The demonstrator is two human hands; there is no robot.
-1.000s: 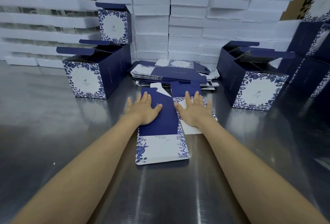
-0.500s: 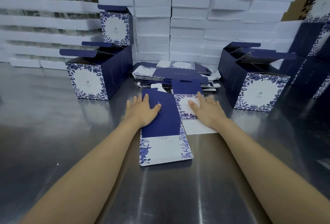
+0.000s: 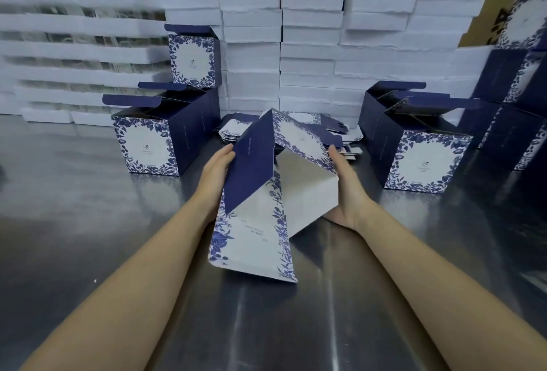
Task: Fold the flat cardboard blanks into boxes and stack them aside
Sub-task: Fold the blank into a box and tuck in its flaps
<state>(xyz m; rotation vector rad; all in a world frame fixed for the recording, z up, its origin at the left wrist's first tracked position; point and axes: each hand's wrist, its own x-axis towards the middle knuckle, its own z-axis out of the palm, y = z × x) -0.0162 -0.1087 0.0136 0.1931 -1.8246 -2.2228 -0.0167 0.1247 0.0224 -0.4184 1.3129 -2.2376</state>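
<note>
Cardboard blank (image 3: 251, 163), half sprung open into a slanted sleeve, is held up between both hands just above the steel surface (image 3: 88, 222). Its navy panel faces left, a floral panel slopes away to the right, and a long floral flap hangs toward the person. The left hand (image 3: 217, 172) lies against the navy panel's outer edge with its fingers nearly straight and its thumb hidden behind the card. The right hand (image 3: 346, 190) is spread flat against the opposite side, palm inward, pressing more than gripping. The step in hand looks like squaring the sleeve. It would go best if both palms push inward evenly, so all four creases break together, and if the hanging flap stays free of the steel until the bottom is ready to tuck. Uneven pressure could bow a panel instead of folding it. Just behind lies the pile of flat blanks (image 3: 343, 134). Open-topped finished boxes stand to the left (image 3: 148, 143) and right (image 3: 423, 160), with white stacks (image 3: 310, 45) behind them.
</note>
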